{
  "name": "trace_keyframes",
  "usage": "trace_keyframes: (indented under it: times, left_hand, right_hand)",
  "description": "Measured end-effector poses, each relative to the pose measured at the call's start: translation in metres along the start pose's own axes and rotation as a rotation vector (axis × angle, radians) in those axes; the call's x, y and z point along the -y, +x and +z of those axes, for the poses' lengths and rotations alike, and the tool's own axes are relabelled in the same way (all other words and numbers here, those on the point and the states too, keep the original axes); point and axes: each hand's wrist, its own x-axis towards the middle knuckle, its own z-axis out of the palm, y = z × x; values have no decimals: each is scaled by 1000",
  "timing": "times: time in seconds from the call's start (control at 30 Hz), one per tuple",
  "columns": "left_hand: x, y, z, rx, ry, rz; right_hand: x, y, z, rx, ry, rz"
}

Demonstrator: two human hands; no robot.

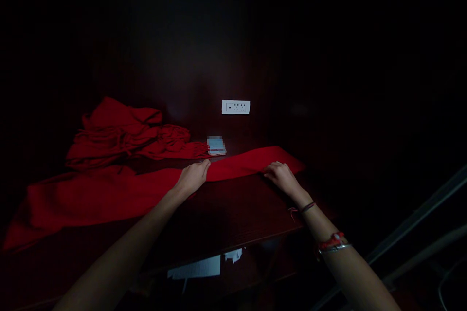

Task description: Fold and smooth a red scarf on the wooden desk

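A long strip of red cloth [237,166] lies across the dark wooden table, wide and loose at the left and narrower toward the right. My left hand [193,174] is closed on the cloth's near edge around its middle, thumb side toward the right. Near the right end, my right hand [281,174] has its fingers curled onto the same near edge. The fingertips of both hands are partly hidden. Behind the strip, at the left, sits a crumpled pile of red cloth [120,131] with gathered, drawstring-like parts.
A pale, blurred flat object [216,146] lies at the back of the table [233,213]. Above it is a white wall socket [235,107]. Papers [197,268] show below the table's front edge. Metal bars [419,211] stand at the right. The room is very dark.
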Motion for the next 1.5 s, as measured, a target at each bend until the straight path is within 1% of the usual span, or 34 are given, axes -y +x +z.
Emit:
trace_keyframes:
  times: [0.23,0.27,0.33,0.37,0.43,0.5,0.53,0.63,0.73,0.8,0.93,1.0,1.13,1.23,1.4,1.5]
  left_hand:
    - [4,-1,0,17,35,13]
    - [3,-2,-1,0,52,23]
    - [-6,-4,-4,-76,102,57]
    - [-13,-4,-4,-124,126,90]
    - [-34,-3,-4,-198,150,204]
    - [-60,2,1,-219,132,354]
    - [-73,6,4,-217,121,402]
    - [-104,21,16,-199,113,439]
    - [-119,35,24,-126,107,432]
    - [-121,41,26,-81,84,396]
    - [-117,45,23,-21,21,206]
    - [-114,44,22,11,-3,155]
    - [-113,43,21,5,-14,153]
    - [-115,43,21,-19,-8,169]
    - [-116,43,19,-107,-29,198]
    - [-115,42,17,-133,-62,222]
  right_hand:
    - [-5,-3,14,-109,-37,54]
    - [-5,-3,16,-119,-32,57]
    - [-5,-2,18,-130,-2,67]
    - [-6,-1,19,-134,18,74]
    - [-8,-1,21,-138,54,90]
    - [-10,0,23,-141,82,102]
    - [-11,0,24,-143,95,108]
    - [-13,0,26,-155,124,127]
    - [-11,-1,25,-149,139,133]
    - [-9,-3,23,-144,150,122]
    - [-6,-11,19,-159,114,111]
    - [-5,-13,18,-143,57,122]
    - [-6,-11,18,-126,-50,163]
    - [-7,-7,18,-106,-90,155]
    - [-6,-5,17,-112,-144,143]
    - [-5,-5,16,-102,-168,148]
